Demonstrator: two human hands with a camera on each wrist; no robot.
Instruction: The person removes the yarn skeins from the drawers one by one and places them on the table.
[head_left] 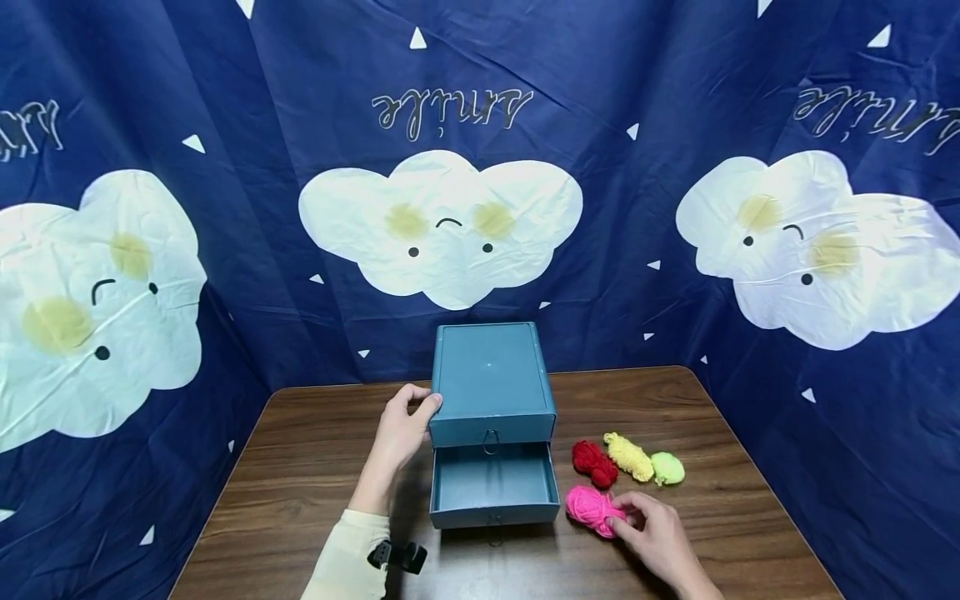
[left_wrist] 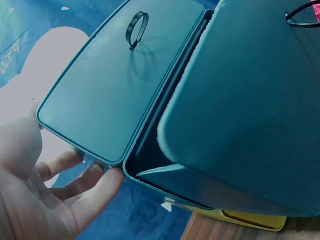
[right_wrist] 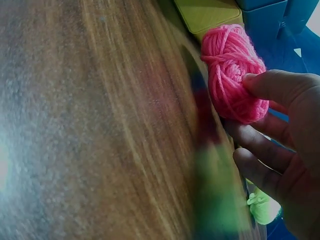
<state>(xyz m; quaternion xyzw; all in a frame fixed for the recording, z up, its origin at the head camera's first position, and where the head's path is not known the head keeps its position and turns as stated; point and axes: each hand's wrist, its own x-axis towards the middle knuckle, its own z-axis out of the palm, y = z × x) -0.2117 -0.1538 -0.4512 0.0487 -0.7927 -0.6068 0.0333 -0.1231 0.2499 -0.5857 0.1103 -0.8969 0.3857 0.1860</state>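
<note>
A blue-green two-drawer box (head_left: 491,371) stands at the table's far side, its lower drawer (head_left: 495,487) pulled out with its bare inside showing. My left hand (head_left: 405,427) rests against the box's left side near the top front corner, fingertips along the edge in the left wrist view. Pinched between thumb and fingers of my right hand (head_left: 656,537) is a pink yarn ball (right_wrist: 232,75), just right of the drawer. Behind it lie a red yarn ball (head_left: 594,464), a yellow yarn skein (head_left: 628,457) and a light green yarn ball (head_left: 667,468).
A thin black ring pull (head_left: 491,442) hangs on the upper drawer's front. Yellow plastic (left_wrist: 255,219) shows under the box in both wrist views. The wood-grain table (head_left: 300,483) is backed by dark blue cloth (head_left: 255,333) with cloud prints.
</note>
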